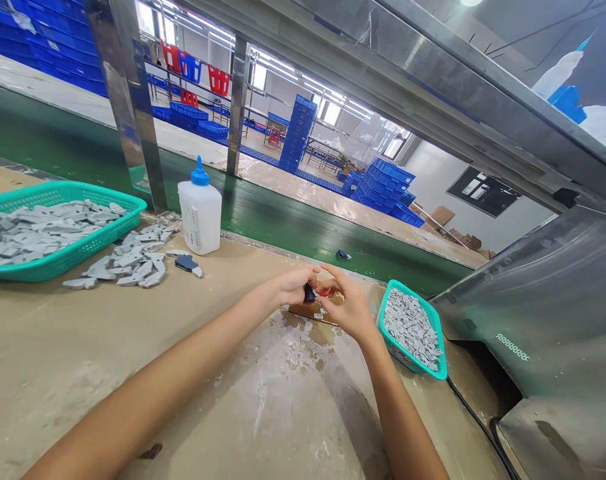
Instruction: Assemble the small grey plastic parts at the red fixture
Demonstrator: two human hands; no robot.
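Observation:
Near the middle of the table, my left hand (297, 285) has its fingers closed round a small dark blue part (309, 293). Facing it, my right hand (347, 303) pinches something small and pale against the end of that part; its shape is too small to make out. A bit of red (325, 292) shows between the hands. Just below them lies a brown board (313, 311) with small pale bits on it. Left of my hands, a dark blue and grey piece (187, 264) rests by a loose pile of grey parts (137, 260).
A green basket (57, 260) of grey parts stands left, beside a white bottle (203, 213) with a blue cap. Another green basket (387, 327) of small grey pieces is right. Behind runs a green conveyor (283, 227) carrying a dark piece (343, 255). Metal housing (547, 320) bounds the right.

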